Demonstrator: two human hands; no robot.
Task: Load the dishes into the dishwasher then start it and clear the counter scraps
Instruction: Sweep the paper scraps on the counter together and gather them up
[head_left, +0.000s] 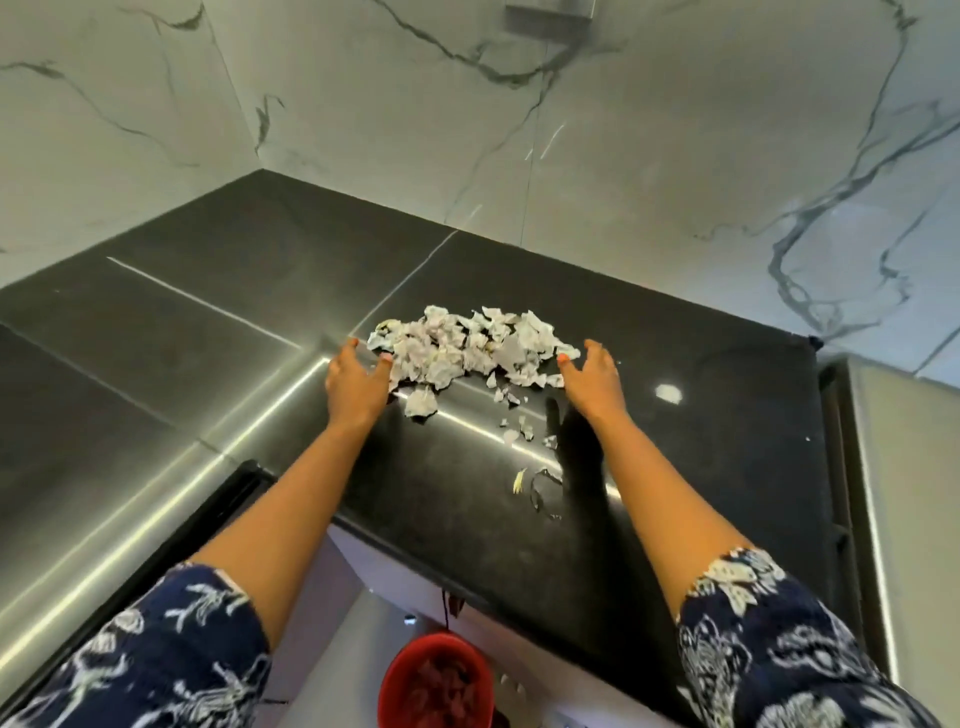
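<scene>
A heap of torn whitish paper scraps (467, 348) lies on the black counter (701, 415). My left hand (356, 382) is at the heap's left edge, fingers spread and relaxed, its thumb touching the scraps. At the heap's right edge is my right hand (592, 376), also spread, holding nothing. Smaller loose bits (522, 431) trail toward me between the hands. A thin curled peel and a yellowish sliver (540, 486) lie nearer the counter's front edge.
A red bucket (436, 680) with dark reddish scraps inside stands on the floor below the counter's front edge. Marbled white wall tiles rise behind the counter. A steel surface (904, 493) borders the counter on the right. The counter bends away to the left.
</scene>
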